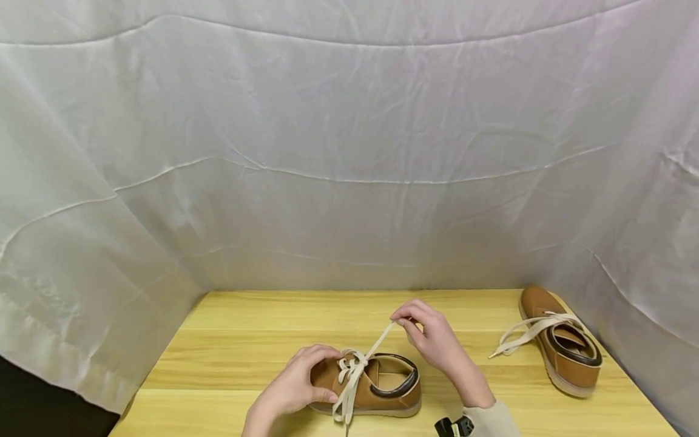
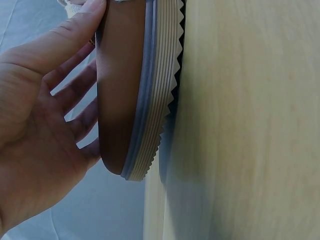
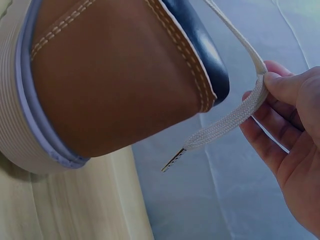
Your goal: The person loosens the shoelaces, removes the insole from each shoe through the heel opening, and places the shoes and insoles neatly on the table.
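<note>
A brown shoe (image 1: 377,391) with a dark padded collar sits on the table at the front, toe pointing left. My left hand (image 1: 297,382) grips it around the toe, thumb on the near side and fingers across the far side; the left wrist view shows the ridged sole (image 2: 160,90) beside that hand. Between thumb and fingertips, my right hand (image 1: 431,337) pinches a cream shoelace (image 1: 380,340), pulled taut up and to the right from the shoe's lacing. Its tipped end (image 3: 173,160) dangles below the fingers in the right wrist view. Other lace strands (image 1: 347,394) drape over the near side.
A matching second shoe (image 1: 576,370) stands at the table's right, its lace (image 1: 516,343) trailing left onto the wood. Pale grey fabric (image 1: 349,230) hangs behind and at both sides of the wooden table (image 1: 229,340). A black device (image 1: 454,426) is on the right wrist.
</note>
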Available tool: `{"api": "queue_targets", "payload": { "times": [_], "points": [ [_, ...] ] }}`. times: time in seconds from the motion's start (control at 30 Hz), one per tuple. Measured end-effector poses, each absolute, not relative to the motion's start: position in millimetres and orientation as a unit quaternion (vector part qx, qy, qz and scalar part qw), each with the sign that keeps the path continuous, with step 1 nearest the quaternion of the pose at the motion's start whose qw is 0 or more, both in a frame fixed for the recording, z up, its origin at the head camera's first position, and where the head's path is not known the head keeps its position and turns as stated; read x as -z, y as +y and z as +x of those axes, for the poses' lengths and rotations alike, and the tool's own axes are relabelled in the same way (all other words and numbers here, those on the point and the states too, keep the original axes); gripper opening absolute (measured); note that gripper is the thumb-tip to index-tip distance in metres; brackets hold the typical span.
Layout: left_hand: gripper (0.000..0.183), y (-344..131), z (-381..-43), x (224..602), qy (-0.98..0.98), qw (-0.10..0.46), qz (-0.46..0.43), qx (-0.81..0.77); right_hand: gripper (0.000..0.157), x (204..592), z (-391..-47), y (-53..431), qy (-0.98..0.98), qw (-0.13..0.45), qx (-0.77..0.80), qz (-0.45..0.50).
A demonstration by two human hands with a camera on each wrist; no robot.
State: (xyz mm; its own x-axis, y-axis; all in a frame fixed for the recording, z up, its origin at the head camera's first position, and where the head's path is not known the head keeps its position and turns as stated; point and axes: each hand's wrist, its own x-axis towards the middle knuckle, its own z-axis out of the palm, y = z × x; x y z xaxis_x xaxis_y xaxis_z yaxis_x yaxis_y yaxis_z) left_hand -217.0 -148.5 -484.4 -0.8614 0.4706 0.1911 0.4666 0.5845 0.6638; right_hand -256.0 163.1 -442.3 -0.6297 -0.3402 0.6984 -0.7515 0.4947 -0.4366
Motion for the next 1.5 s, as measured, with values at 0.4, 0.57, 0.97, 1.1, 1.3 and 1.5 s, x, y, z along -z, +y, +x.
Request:
{"api": "queue_targets", "payload": {
  "times": [0.4, 0.57, 0.97, 1.1, 1.3, 1.5],
  "points": [
    [0.070, -149.1, -217.9, 486.2, 0.890, 0.001, 0.265, -0.371, 0.023, 441.5, -258.3, 169.8, -0.814, 0.297, -0.377, 0.327],
    [0.070, -149.1, -218.0, 486.4, 0.890, 0.003, 0.265, -0.372, 0.023, 442.0, -259.0, 174.1, -0.814, 0.302, -0.378, 0.321],
    [0.070, -149.3, -218.0, 485.3, 0.889, 0.004, 0.263, -0.373, 0.026, 440.0, -259.5, 183.2, -0.815, 0.307, -0.380, 0.311],
    [0.069, -149.4, -217.9, 484.7, 0.890, 0.004, 0.264, -0.372, 0.025, 439.4, -260.0, 186.1, -0.817, 0.309, -0.380, 0.304],
    [0.069, -149.3, -218.1, 483.7, 0.890, 0.006, 0.262, -0.373, 0.023, 440.4, -261.4, 191.2, -0.820, 0.310, -0.378, 0.297],
    [0.070, -149.2, -218.1, 483.2, 0.889, 0.008, 0.264, -0.373, 0.022, 441.9, -263.0, 196.9, -0.824, 0.312, -0.378, 0.286]
  ]
}}
